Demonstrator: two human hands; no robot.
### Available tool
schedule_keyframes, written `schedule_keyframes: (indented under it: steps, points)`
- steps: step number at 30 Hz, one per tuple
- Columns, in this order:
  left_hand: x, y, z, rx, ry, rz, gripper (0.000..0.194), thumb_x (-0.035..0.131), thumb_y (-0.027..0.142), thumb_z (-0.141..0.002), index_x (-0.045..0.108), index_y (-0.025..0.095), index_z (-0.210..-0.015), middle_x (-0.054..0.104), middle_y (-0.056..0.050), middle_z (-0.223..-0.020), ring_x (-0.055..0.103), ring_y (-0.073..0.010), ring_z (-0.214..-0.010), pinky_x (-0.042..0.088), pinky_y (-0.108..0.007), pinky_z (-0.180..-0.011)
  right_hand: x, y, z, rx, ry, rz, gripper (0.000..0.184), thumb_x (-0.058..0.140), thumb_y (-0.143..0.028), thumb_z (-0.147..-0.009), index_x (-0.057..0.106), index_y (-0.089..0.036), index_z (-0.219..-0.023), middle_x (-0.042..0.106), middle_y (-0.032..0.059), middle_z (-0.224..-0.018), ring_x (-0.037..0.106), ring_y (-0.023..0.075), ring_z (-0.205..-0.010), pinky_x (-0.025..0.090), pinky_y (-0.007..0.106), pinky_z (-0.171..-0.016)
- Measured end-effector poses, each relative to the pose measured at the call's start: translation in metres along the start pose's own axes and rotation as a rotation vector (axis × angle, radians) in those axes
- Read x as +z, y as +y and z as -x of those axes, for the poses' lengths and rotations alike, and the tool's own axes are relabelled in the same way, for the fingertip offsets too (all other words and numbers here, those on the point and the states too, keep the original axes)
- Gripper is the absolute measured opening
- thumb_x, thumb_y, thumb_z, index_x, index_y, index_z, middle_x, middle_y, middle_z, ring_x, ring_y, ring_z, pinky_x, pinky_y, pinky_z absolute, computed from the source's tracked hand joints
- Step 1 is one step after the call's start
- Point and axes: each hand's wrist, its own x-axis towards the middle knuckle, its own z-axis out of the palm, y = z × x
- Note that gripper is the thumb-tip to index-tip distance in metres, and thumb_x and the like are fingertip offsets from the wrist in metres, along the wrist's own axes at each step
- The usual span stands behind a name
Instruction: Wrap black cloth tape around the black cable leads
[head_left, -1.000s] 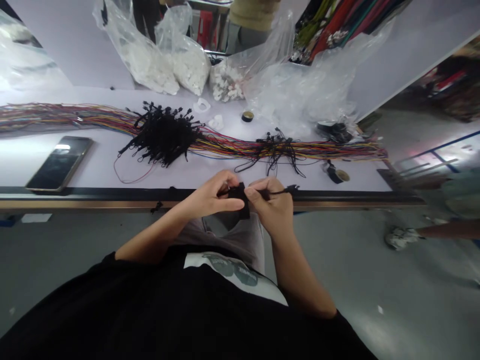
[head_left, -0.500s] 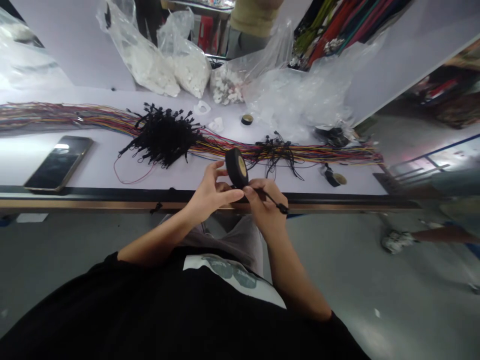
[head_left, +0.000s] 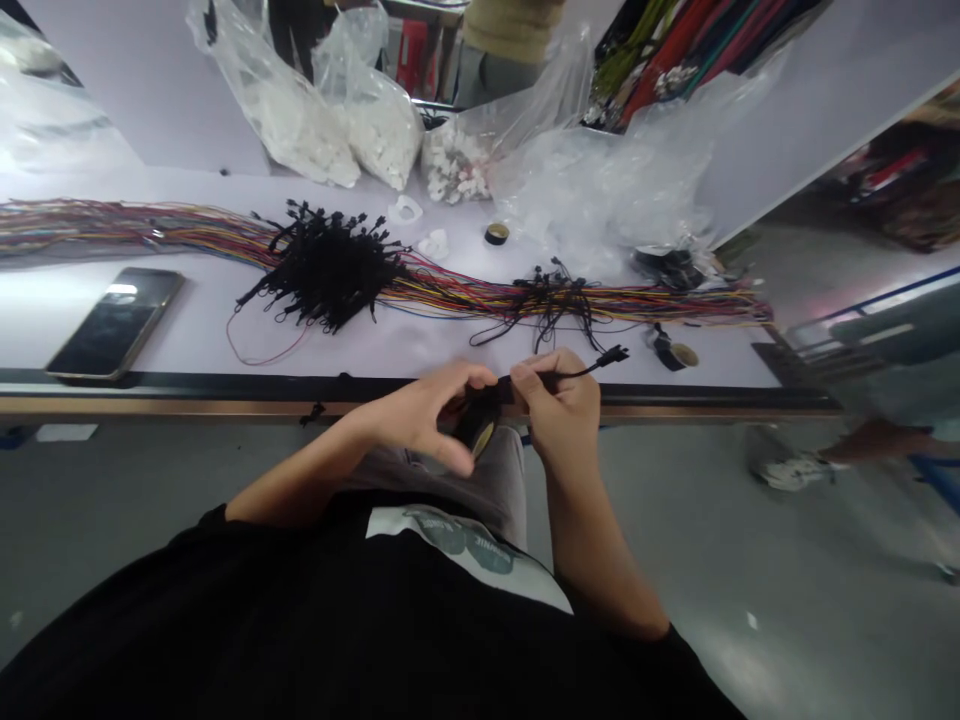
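My left hand (head_left: 427, 412) is curled around a roll of black tape (head_left: 481, 428) at the table's front edge, thumb below it and fingertips above. In my right hand (head_left: 561, 405) a short black cable (head_left: 589, 370) is pinched between thumb and fingers, and its connector end sticks out to the upper right. A dark strip spans the small gap between the hands; whether it is tape or cable I cannot tell. Beyond them, a small group of black connector cables (head_left: 553, 295) lies across a long bundle of coloured wires (head_left: 450, 292). A larger black cable pile (head_left: 334, 265) lies to the left.
A phone (head_left: 116, 325) lies at the left. Two more tape rolls (head_left: 495, 234) (head_left: 679, 353) rest on the table. Along the back stand clear bags of white parts (head_left: 386, 135) and crumpled plastic (head_left: 600, 190). Another person's leg and shoe (head_left: 795, 470) show at the right.
The tape roll has swung down from above my hands to below them, toward me. My right hand has moved slightly right, and the cable's connector end now points up and right instead of down.
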Motion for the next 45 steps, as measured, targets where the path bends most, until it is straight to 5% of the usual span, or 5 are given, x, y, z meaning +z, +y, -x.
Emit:
schedule_keyframes:
  steps: [13,19,26,35,45]
  points:
    - [0.016,-0.001,-0.015,0.062,0.460,-0.465,0.017,0.049,0.021,-0.080,0.054,0.017,-0.065,0.056,0.000,-0.063,0.051,-0.0108,-0.061,0.040,-0.024,-0.062,0.009,-0.018,0.013,-0.004,-0.141,-0.050,0.017,0.065,-0.035,-0.074,0.056,-0.023,-0.083,0.058,-0.0056,-0.065,0.057,0.0105,-0.051,0.044,0.024,-0.049]
    - [0.032,-0.002,-0.012,-0.023,0.631,0.211,0.029,0.066,0.026,-0.071,0.047,0.020,-0.092,0.059,0.001,-0.086,0.059,-0.0101,-0.074,0.051,-0.025,-0.068,0.014,-0.011,0.010,-0.243,0.057,0.047,0.011,0.062,-0.032,-0.078,0.057,-0.023,-0.073,0.065,0.0004,-0.079,0.063,0.0158,-0.076,0.050,0.031,-0.071]
    - [0.007,-0.015,-0.012,-0.213,0.123,0.796,0.066,0.064,0.071,-0.056,0.057,0.015,-0.090,0.061,-0.005,-0.071,0.058,-0.0138,-0.057,0.043,-0.022,-0.042,0.017,-0.007,0.016,-0.226,-0.062,-0.209,0.015,0.066,-0.031,-0.075,0.056,-0.023,-0.067,0.066,-0.0007,-0.075,0.064,0.0152,-0.072,0.052,0.035,-0.073]
    - [0.005,0.003,0.003,0.164,0.279,0.050,0.081,0.086,0.044,-0.037,0.053,0.019,-0.106,0.054,-0.009,-0.110,0.051,-0.0245,-0.108,0.044,-0.038,-0.093,0.015,0.000,0.004,0.052,0.106,-0.194,0.022,0.067,-0.032,-0.069,0.050,-0.021,-0.060,0.050,-0.0077,-0.049,0.046,0.0080,-0.043,0.038,0.023,-0.046]
    - [0.017,-0.003,-0.015,-0.089,0.460,-0.112,0.013,0.058,0.022,-0.072,0.047,0.017,-0.066,0.048,0.004,-0.062,0.045,-0.0082,-0.059,0.039,-0.022,-0.058,0.010,-0.020,0.012,-0.319,0.018,0.163,0.012,0.060,-0.030,-0.078,0.057,-0.023,-0.069,0.064,0.0006,-0.074,0.059,0.0168,-0.075,0.047,0.034,-0.073]
